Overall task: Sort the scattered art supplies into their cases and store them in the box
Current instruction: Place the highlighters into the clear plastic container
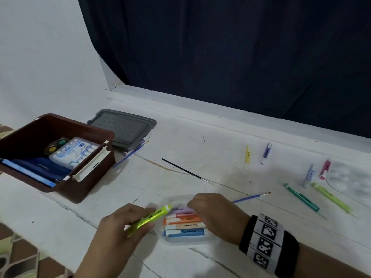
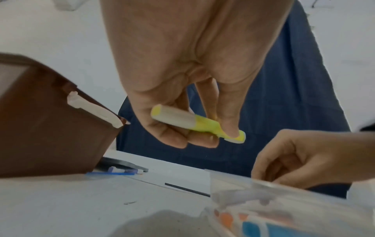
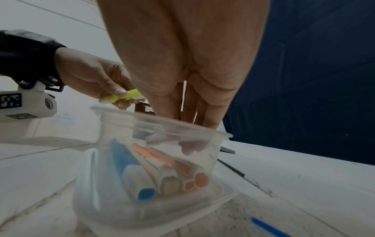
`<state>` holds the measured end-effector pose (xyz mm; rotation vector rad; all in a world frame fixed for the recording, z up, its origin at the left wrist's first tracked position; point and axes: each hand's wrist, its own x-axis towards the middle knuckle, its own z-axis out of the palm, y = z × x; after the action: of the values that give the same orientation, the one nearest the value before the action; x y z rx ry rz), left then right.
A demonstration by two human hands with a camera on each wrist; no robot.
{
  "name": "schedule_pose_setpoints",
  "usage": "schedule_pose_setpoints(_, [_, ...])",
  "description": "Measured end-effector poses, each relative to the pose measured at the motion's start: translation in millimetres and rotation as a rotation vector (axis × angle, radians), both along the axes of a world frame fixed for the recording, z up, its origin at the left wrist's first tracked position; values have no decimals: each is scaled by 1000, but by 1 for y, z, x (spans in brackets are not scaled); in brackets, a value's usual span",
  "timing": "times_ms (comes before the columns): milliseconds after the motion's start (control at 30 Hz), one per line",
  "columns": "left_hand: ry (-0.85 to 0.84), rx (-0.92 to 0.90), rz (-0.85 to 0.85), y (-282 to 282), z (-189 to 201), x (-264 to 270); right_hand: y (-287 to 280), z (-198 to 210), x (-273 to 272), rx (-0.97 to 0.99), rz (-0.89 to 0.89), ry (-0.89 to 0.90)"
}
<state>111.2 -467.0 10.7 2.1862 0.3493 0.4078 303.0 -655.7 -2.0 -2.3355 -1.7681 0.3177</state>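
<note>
Yellow-green highlighter [image 1: 149, 220] tilted over clear case [image 1: 186, 240]

Dim, flat indoor light in all 3 views; no glare showing.
Head view is smearing toward the right edge, where the clear lid [image 1: 349, 177] is blurring out, and bending straight lines at the borders. Left hand [image 2: 182, 80] is casting a soft shadow on the white table [image 2: 61, 200]. Right wrist view is going soft on the clear case [image 3: 154, 160]; both wrist views are stretching strongly at the edges.
</note>
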Motion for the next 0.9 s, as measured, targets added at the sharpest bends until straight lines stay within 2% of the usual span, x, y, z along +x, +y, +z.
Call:
schedule_pose_setpoints(133, [26,237,-44,0,-1,4,1,0,0,-1,-17,13])
schedule_pose_setpoints(267, [95,359,-133,-5,-4,15,2,0,0,17,-9,12])
schedule_pose_setpoints(433, [162,491,-232,-15,-9,38,-3,10,2,66,-115,100])
schedule_pose_setpoints(533, [192,560,-266,-23,-12,53,-15,18,5,174,-189,87])
schedule_pose_setpoints(667, [256,660,-244,-37,-18,64,-30,20,9,263,-212,-23])
schedule_pose_setpoints(800, [266,613,-211,-48,-16,74,-39,12,13,112,-283,89])
schedule_pose_setpoints(900, [266,620,-208,-51,-15,79,-40,1,16,29,-258,205])
